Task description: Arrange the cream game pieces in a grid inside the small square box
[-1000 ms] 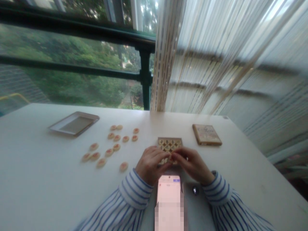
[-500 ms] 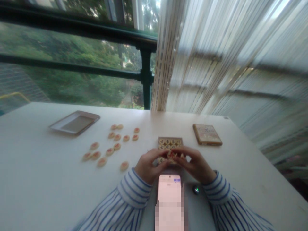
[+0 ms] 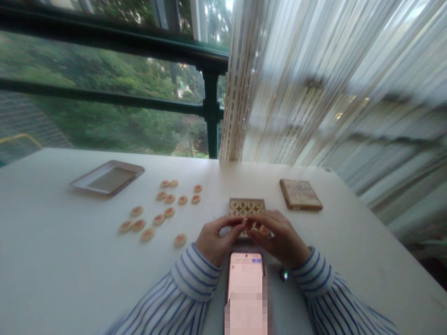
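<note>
A small wooden box (image 3: 247,204) with round game pieces packed inside sits on the white table (image 3: 70,260) in front of me. My left hand (image 3: 213,240) and my right hand (image 3: 279,237) meet over the box's near edge, fingertips pinched together on pieces there. What exactly each finger holds is too small to make out. Several loose round wooden pieces with red marks (image 3: 164,209) lie scattered to the left of the box.
The box's lid (image 3: 299,194) lies to the right. A flat rectangular tray (image 3: 107,177) sits at the far left. A phone (image 3: 246,284) lies just below my hands, with a small dark round object (image 3: 283,275) beside it. Window and curtains stand behind the table.
Both hands have shifted slightly toward me over the box's near edge, and the fingers have rearranged on the pieces. The loose pieces on the table have stayed put.
</note>
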Demonstrator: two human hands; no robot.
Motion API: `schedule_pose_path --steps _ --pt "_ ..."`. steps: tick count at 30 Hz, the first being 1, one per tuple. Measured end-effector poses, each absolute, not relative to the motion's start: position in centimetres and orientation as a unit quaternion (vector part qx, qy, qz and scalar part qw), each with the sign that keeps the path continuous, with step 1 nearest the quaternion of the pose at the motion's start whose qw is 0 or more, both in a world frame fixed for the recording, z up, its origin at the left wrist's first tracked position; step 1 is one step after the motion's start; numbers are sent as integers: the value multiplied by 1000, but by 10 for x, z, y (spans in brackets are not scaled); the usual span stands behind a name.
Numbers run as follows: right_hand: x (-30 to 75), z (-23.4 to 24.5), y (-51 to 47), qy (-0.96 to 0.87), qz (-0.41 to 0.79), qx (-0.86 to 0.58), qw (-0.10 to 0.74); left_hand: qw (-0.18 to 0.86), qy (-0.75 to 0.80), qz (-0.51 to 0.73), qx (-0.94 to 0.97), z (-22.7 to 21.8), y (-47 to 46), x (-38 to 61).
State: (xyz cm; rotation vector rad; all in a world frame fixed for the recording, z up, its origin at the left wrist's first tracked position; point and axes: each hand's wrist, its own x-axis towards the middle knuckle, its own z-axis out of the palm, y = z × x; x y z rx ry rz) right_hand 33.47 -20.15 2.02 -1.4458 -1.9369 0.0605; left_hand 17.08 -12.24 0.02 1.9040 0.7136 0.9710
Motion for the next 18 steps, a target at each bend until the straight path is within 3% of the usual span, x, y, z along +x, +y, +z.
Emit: schedule_pose_path --steps 8,18 --pt "334 20 -201 -757 -14 -561 334 407 269 384 784 -7 -122 170" --pt "354 16 -203 -752 -30 -590 294 283 352 420 787 -9 -114 165"
